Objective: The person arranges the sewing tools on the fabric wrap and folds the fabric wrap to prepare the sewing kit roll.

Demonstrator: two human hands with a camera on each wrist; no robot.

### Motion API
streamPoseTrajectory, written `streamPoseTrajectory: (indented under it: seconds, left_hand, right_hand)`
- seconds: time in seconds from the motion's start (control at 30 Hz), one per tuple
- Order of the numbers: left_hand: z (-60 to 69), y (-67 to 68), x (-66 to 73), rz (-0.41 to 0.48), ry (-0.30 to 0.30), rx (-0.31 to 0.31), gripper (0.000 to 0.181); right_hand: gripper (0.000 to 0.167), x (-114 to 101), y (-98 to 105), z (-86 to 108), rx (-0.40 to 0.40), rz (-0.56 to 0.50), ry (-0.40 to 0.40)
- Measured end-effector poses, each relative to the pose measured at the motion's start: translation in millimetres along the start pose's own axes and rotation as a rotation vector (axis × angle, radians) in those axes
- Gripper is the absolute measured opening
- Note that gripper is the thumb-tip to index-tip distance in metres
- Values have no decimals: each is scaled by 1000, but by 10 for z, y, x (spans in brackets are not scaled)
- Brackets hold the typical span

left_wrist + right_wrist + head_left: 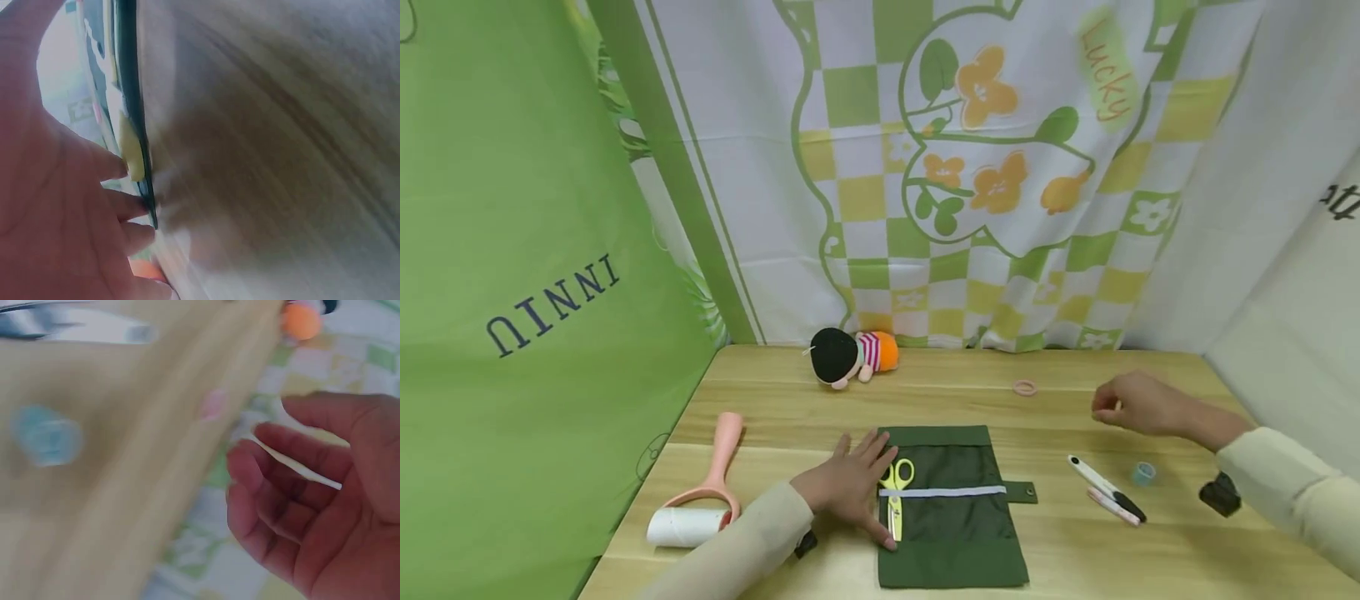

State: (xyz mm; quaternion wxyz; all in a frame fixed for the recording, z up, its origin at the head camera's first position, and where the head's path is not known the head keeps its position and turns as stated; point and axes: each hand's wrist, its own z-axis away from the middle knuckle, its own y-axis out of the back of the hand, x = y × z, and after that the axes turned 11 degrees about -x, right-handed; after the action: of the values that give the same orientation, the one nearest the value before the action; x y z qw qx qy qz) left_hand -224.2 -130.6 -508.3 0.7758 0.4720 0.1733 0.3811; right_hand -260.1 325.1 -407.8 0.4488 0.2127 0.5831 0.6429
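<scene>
My left hand (848,483) lies with spread fingers along the left edge of a dark green fabric organizer (951,554), which is unfolded flat. Yellow scissors (896,508) sit under its white elastic strap (955,492), beside the thumb and fingers. In the left wrist view, the fingertips touch the organizer's edge (150,200). Over the table's right side hovers my right hand (1142,403), its fingers loosely curled. Thumb and index finger are apart in the right wrist view; a thin pale strip shows between the fingers, and whether it is an object or a gap I cannot tell.
Below the right hand lie a white-and-black marker (1101,483), a pink pen (1114,507) and a small light-blue roll (1144,473). A pink ring (1025,387) and a doll (853,357) lie farther back. A pink-handled lint roller (715,483) is at left.
</scene>
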Motion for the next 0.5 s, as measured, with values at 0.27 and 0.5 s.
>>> streamPoseTrajectory:
  seconds: [0.27,0.5]
  left_hand:
    - [23,25,64,-21,14,-28,135]
    - [16,103,107,2,25,-67,135]
  right_hand:
    - [7,69,-478,215,-51,-12,-12]
    - [23,32,-708,191,-104,-61,-135]
